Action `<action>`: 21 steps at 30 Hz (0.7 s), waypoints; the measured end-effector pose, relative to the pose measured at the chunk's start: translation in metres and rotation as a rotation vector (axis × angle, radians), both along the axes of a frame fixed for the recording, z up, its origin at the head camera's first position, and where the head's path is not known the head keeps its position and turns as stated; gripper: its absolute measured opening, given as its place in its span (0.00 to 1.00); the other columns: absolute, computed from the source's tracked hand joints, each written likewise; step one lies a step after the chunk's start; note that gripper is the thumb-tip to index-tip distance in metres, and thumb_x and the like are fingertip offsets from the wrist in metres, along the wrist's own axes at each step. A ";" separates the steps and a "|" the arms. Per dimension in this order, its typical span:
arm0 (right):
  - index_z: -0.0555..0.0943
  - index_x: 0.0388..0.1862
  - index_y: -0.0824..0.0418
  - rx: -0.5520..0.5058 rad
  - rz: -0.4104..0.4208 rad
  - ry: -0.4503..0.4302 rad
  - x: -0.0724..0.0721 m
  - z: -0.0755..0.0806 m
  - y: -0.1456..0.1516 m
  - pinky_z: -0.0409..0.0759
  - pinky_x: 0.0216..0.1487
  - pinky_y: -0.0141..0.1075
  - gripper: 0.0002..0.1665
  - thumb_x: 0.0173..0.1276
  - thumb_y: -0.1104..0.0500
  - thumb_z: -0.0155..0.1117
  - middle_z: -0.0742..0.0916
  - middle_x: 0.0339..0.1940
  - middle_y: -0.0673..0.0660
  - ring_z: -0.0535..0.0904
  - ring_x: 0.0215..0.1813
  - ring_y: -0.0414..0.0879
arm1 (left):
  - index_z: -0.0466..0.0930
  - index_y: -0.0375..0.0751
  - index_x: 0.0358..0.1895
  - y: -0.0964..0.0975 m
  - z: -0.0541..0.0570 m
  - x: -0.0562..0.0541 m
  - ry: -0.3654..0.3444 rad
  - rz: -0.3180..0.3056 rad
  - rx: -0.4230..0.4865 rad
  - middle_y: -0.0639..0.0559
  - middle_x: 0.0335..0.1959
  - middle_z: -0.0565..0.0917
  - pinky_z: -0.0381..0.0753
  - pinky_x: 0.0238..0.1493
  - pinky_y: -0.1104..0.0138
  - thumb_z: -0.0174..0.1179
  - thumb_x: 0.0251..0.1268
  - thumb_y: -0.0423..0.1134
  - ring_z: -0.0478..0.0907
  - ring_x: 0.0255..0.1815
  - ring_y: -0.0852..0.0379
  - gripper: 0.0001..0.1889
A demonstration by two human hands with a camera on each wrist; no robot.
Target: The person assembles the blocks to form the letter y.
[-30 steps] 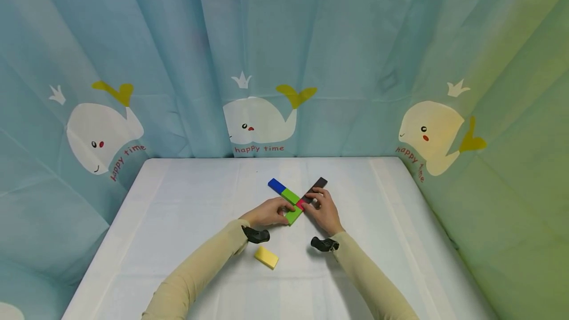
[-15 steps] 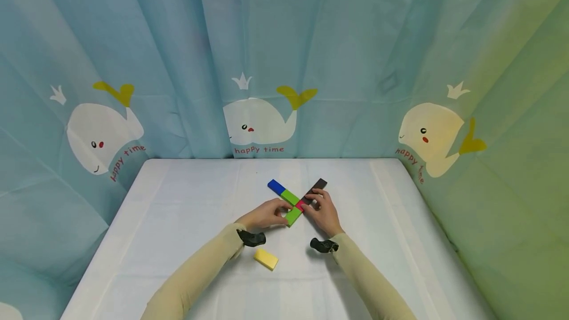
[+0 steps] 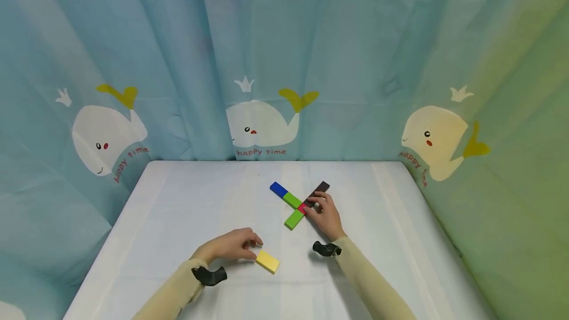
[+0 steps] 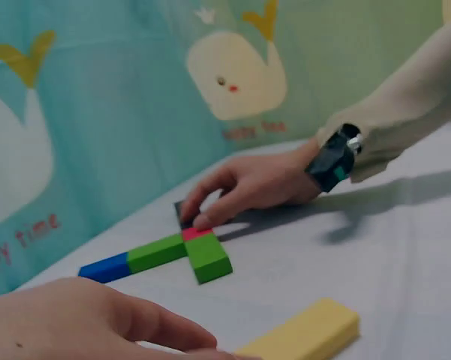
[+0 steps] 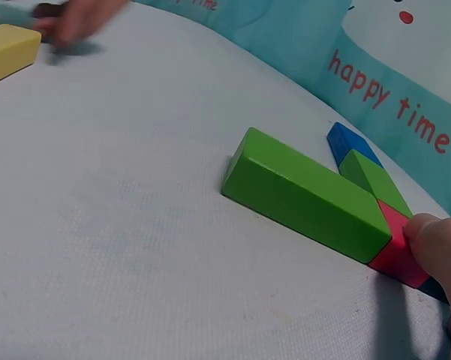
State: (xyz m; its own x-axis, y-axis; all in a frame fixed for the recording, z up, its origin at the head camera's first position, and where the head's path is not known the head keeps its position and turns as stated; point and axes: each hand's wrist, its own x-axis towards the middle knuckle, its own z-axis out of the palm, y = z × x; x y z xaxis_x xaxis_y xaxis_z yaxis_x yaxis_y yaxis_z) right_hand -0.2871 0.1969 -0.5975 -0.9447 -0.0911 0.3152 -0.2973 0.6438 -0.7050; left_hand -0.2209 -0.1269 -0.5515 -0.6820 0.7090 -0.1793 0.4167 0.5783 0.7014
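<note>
In the head view my left hand (image 3: 233,244) is low over the table, its thumb at the left end of a yellow block (image 3: 268,262). Its fingers are loosely bent and do not grip the block. My right hand (image 3: 326,215) rests at the crossing of a row of coloured blocks. Its thumb is on the red block (image 5: 398,251), while bent fingers reach over the black piece (image 3: 323,186) and partly hide it. A near green block (image 5: 308,195) touches the red one. Another green block (image 3: 292,200) runs out to a blue block (image 3: 278,189).
A white cloth covers the table (image 3: 195,201). Light blue curtains (image 3: 355,63) with printed whales stand along the back and sides. The yellow block lies apart from the joined blocks, nearer the front.
My left hand has left the near green block and moved down and left to the yellow block. My right hand stays at the red and black blocks.
</note>
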 end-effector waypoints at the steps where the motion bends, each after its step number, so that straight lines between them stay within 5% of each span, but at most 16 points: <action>1: 0.84 0.51 0.60 -0.005 -0.002 -0.001 0.000 -0.001 0.000 0.75 0.42 0.42 0.19 0.62 0.54 0.72 0.75 0.64 0.59 0.76 0.40 0.47 | 0.80 0.46 0.55 -0.005 0.000 0.007 -0.014 0.000 0.009 0.58 0.42 0.77 0.74 0.38 0.71 0.67 0.63 0.41 0.71 0.35 0.65 0.18; 10: 0.83 0.52 0.59 -0.012 0.019 -0.019 -0.003 -0.001 0.001 0.75 0.43 0.43 0.19 0.64 0.54 0.71 0.74 0.65 0.59 0.76 0.42 0.47 | 0.77 0.41 0.58 -0.022 -0.005 0.056 -0.109 0.091 0.167 0.55 0.41 0.78 0.75 0.36 0.71 0.67 0.62 0.39 0.73 0.32 0.67 0.21; 16: 0.83 0.53 0.60 -0.011 0.026 0.000 -0.003 -0.002 0.002 0.75 0.43 0.45 0.20 0.64 0.54 0.71 0.74 0.65 0.60 0.76 0.43 0.49 | 0.75 0.41 0.62 -0.018 -0.013 0.064 0.021 0.179 0.246 0.50 0.49 0.78 0.74 0.35 0.71 0.65 0.64 0.38 0.73 0.32 0.68 0.23; 21: 0.83 0.53 0.60 -0.003 0.024 -0.020 -0.003 -0.003 0.001 0.74 0.44 0.45 0.19 0.65 0.54 0.70 0.73 0.65 0.60 0.75 0.43 0.49 | 0.74 0.46 0.63 -0.005 -0.021 0.064 -0.004 0.206 0.247 0.53 0.46 0.79 0.73 0.35 0.72 0.65 0.65 0.40 0.73 0.31 0.68 0.23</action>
